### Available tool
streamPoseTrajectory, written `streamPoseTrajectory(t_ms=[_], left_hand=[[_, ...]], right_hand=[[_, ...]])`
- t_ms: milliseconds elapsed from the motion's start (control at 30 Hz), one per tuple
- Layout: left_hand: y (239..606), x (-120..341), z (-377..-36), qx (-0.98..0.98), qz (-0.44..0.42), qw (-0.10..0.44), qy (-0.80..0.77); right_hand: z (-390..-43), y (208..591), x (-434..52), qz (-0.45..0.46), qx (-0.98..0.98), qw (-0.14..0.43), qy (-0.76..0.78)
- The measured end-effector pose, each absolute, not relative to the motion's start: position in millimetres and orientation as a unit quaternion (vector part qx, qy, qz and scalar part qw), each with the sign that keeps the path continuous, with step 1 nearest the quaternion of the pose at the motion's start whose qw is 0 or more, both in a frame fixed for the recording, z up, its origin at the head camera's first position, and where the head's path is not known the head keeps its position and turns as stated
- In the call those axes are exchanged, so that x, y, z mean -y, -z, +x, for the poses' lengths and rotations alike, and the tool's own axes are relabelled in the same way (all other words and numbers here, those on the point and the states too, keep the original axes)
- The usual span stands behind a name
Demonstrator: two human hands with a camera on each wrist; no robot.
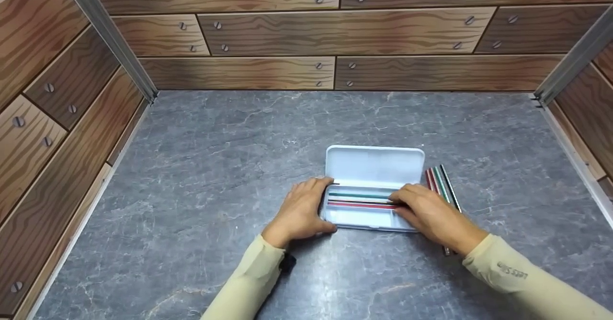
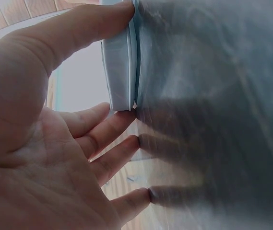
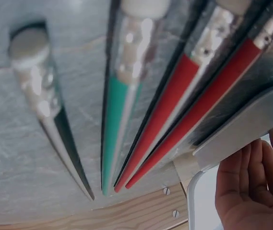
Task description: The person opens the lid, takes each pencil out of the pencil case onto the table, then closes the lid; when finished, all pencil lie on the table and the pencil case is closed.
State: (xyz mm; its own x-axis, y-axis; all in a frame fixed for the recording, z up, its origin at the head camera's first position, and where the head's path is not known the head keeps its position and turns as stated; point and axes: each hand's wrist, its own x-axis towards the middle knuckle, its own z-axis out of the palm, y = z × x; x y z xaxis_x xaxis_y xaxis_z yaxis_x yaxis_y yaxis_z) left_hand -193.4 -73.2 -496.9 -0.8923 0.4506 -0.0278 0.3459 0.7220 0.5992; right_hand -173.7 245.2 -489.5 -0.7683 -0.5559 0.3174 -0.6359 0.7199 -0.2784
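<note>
A pale plastic pencil case [image 1: 357, 218] lies on the table, its lid [image 1: 376, 164] tipped back. Inside, along its length, are a green pencil [image 1: 359, 195], a red pencil [image 1: 359, 205] and a dark one between them. My left hand [image 1: 301, 210] spans the case's left end, thumb at the front corner and fingers by the back corner; the left wrist view shows the thumb [image 2: 88, 24] against its wall. My right hand [image 1: 433, 214] reaches over the right end and pinches pencils in the tray, their ends hidden under its fingers. Its fingers [image 3: 244, 175] look curled in the right wrist view.
Right of the case, partly under my right wrist, several loose pencils lie side by side: red pencils [image 3: 174, 91], a green pencil [image 3: 113, 129] and a dark pencil [image 3: 68, 139], with white eraser ends toward me. Wood-patterned walls [image 1: 268, 32] enclose the grey marbled table [image 1: 215, 157].
</note>
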Motion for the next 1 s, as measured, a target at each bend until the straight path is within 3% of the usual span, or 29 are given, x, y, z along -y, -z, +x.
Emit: streamPoseTrajectory(t_ms=[400, 667, 1000], left_hand=[[496, 73, -193, -0.925, 0.212, 0.092, -0.301], [497, 73, -192, -0.925, 0.214, 0.092, -0.300], [496, 73, -194, -0.925, 0.215, 0.091, -0.298]], right_hand=[[-176, 488, -245, 0.322, 0.914, 0.091, -0.229], [-183, 482, -246, 0.302, 0.923, 0.026, -0.238], [-183, 480, -243, 0.306, 0.923, 0.024, -0.231]])
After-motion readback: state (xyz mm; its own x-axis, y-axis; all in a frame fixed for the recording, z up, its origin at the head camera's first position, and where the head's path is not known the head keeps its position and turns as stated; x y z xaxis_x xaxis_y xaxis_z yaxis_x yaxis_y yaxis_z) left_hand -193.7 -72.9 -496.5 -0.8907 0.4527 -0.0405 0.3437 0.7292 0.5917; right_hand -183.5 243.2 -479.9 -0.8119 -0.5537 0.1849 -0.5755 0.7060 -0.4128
